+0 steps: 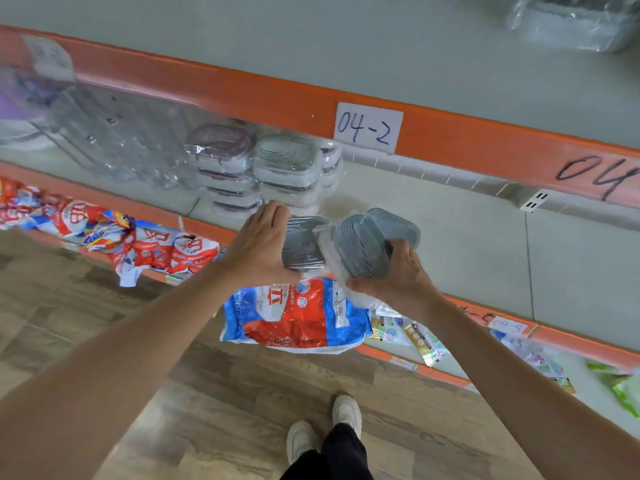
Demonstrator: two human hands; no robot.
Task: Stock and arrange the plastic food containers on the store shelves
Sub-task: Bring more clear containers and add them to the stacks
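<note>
Centre of frame: the left hand lies over a grey-lidded container, fingers curved down across its far and left edges, thumb toward the near edge, so that it grips the container from above. Just right of it, the right hand holds a second pack of grey containers in clear plastic wrap, thumb on the near side and fingers curled beneath; the pack is tilted, its lids facing left and toward the viewer. The two packs are touching or nearly so; which cannot be told. Both are held above the front edge of the middle shelf, a pale surface with an orange lip.

Behind the hands, on the same shelf, stand stacks of wrapped containers: one with purplish rims and, immediately right, one with grey-green rims. Farther left lie blurred clear plastic wares.

Upper centre: a white label reading "04-2" sits on the orange rail of the upper shelf. Upper right: another wrapped container, blurred.

Lower shelf: red, white and blue bags lie along its edge, one directly under the hands.

Bottom centre: white shoes and dark trousers on a wood-pattern floor.
</note>
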